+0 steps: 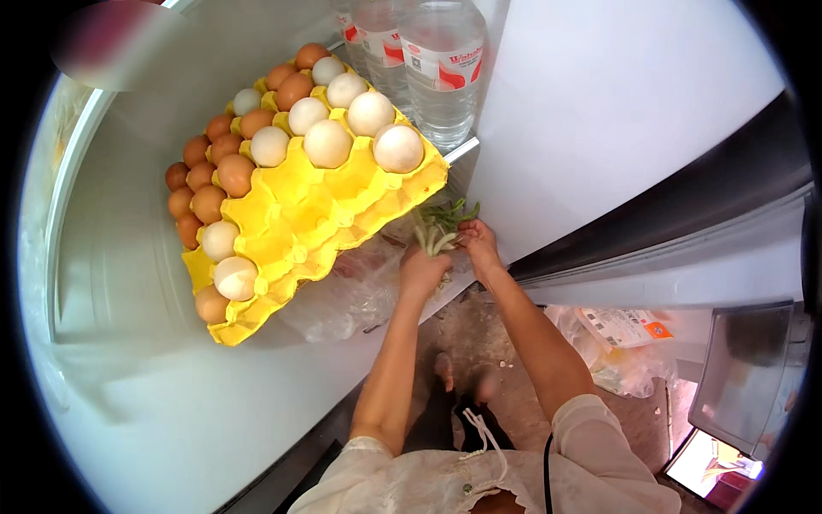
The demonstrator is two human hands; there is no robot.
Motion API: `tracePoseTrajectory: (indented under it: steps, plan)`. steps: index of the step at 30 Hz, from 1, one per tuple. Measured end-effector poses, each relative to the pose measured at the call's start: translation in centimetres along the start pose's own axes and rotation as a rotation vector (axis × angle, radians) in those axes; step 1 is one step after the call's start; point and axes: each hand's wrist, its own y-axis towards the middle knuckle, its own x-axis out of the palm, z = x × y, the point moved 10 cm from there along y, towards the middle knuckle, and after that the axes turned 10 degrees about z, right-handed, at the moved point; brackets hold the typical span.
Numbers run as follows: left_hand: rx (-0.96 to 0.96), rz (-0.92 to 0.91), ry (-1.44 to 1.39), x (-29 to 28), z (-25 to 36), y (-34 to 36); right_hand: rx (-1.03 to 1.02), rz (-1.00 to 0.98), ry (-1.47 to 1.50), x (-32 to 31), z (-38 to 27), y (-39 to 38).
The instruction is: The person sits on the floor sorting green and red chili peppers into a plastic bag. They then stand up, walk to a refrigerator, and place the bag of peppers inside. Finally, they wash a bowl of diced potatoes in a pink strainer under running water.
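The left hand [421, 272] holds a bunch of slender green vegetable pieces with paler stems [435, 233]; its grip is closed around the end nearest to the person. The right hand [481, 245] has its bent fingers just beside the right side of the bunch; I cannot tell if its grip is pinching a piece. The bunch is in the open white refrigerator, near the right front corner of a yellow moulded egg tray [295, 193]. Along the left and back edges of this tray sit brown eggs [234, 175] and white eggs [327, 143], while many cups toward its front edge are bare. A crumpled clear plastic bag [342, 295] lies below the front edge of the tray, to the left of the left hand. Transparent water bottles [445, 111] stand beyond the right back corner of the tray.
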Motion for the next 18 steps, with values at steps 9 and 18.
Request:
tracePoseTrajectory:
  steps: [9,18]
  plan:
    - [0.194,-0.065,0.792,2.1,2.5,2.3,-0.054,-0.006,-0.105,-1.3,-1.7,-0.4]
    - [0.024,-0.045,0.455,0.5,2.0,6.6,-0.591,0.025,-0.342,-0.5,-8.6,-3.0]
